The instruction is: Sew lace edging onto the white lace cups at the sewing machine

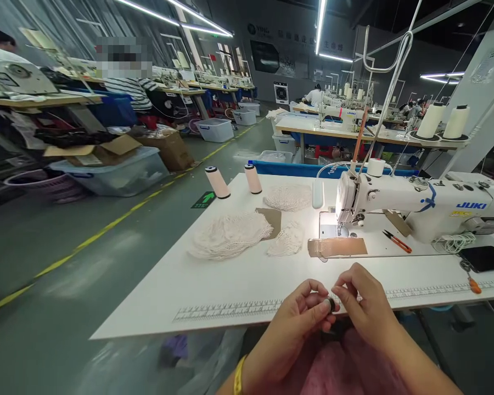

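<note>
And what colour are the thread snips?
The thread snips are orange and black, in the head view.

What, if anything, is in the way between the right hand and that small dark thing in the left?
Nothing visible. The left hand holds the small dark thing, and the right hand is close beside it, with no object seen between. A fine thread there would be too small to tell.

2 pink cones, 3 lace pieces, 1 small dark object, 1 orange snipper, 1 black phone
</note>
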Tool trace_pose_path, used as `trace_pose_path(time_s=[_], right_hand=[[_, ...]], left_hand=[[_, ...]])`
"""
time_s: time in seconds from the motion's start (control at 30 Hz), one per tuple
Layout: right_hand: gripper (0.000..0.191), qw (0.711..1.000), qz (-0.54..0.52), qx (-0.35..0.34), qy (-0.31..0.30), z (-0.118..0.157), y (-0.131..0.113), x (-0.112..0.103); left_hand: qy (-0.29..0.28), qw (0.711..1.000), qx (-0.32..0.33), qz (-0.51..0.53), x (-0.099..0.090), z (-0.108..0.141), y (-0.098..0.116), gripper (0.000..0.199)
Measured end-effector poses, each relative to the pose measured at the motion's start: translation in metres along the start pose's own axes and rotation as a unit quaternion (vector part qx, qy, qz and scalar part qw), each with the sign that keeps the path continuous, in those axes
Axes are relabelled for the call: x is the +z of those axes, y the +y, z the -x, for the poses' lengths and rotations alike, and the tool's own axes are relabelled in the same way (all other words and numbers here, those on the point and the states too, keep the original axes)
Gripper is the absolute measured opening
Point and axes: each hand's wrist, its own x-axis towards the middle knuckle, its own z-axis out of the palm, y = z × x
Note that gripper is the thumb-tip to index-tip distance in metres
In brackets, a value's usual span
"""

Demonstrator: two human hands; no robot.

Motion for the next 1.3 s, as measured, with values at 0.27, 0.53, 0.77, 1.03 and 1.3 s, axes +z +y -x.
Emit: trace_pose_path(time_s=[0.27,0.53,0.77,1.03,1.3], right_hand=[[0.02,0.999,0.008,-0.005,0.05,-0.003,0.004,-0.007],[0.017,1.0,-0.001,-0.031,-0.003,-0.007,-0.004,-0.008],[0.019,0.999,0.038,0.015,-0.019,-0.007,0.004,0.003],[0.023,0.992,0.119,-0.04,-0.007,0.005,0.019,-0.012],[0.033,0.955,0.09,-0.196,-0.202,0.015,0.008,-0.012]], left_hand=[[0.004,1.0,0.014,0.003,0.002,0.002,-0.003,0.035],[-0.034,0.999,0.028,-0.007,0.004,0.002,-0.011,0.038],[-0.018,0.997,0.068,-0.021,0.002,0.01,-0.001,0.033],[-0.015,1.0,0.008,0.018,-0.011,0.015,-0.004,0.039],[-0.047,0.998,-0.014,-0.026,-0.025,0.021,-0.012,0.056]])
